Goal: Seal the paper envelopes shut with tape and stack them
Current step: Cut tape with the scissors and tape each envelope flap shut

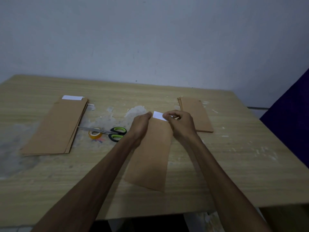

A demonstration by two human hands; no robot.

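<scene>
While both hands meet at the far end of the brown envelope [151, 153], everything here turns on that white flap.

Envelope: flat on the table [234, 164] at its middle, long axis running away from the person and leaning slightly rightward at the far end.
White flap [158, 115]: sticks out past the envelope's far edge, right between the two hands.
Left hand [140, 126]: rests along the envelope's far left edge, fingers together and curled over towards the flap's left corner; whether they pinch it I cannot tell.
Right hand [179, 123]: at the envelope's far right corner, thumb and fingertips pinching the flap's right end.
Nearer hand: neither — the flap touches both, so folding it down looks like a two-handed move.
Tape roll [95, 134]: left of the envelope, under the scissors [110, 132]; the left hand is closer.
Left stack [55, 126]: well left of the envelope, white flap showing, likely unsealed.
Right stack [195, 113]: just right of the envelope, probably finished ones.
</scene>
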